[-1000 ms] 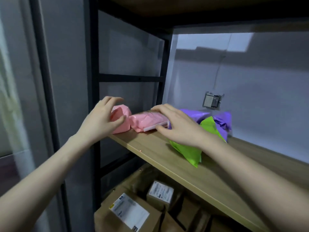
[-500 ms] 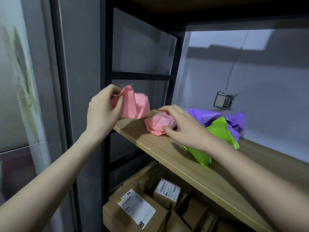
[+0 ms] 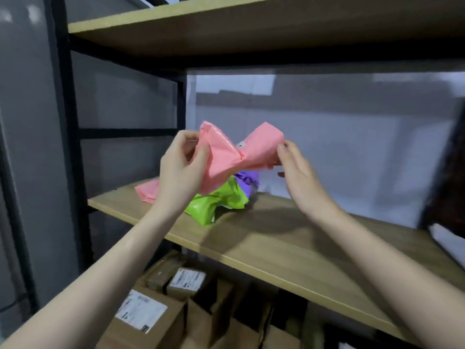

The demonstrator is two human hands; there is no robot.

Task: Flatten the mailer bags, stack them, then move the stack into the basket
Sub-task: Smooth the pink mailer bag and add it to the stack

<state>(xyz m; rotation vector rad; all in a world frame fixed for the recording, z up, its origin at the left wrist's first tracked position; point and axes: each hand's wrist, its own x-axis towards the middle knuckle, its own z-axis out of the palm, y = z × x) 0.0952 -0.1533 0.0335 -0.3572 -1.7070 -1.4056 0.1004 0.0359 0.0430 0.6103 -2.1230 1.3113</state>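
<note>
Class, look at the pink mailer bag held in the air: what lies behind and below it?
Behind the held pink mailer bag lie a green bag and a purple bag on the shelf; it hides their upper parts.

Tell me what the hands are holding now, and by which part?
Both hold one crumpled pink mailer bag above the shelf: left hand pinches its left end, right hand its right edge.

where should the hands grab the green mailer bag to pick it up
Judging by its pose, the near crumpled corner of the green mailer bag, from the front: it juts toward the shelf edge uncovered, while its back lies under the purple bag.
</note>
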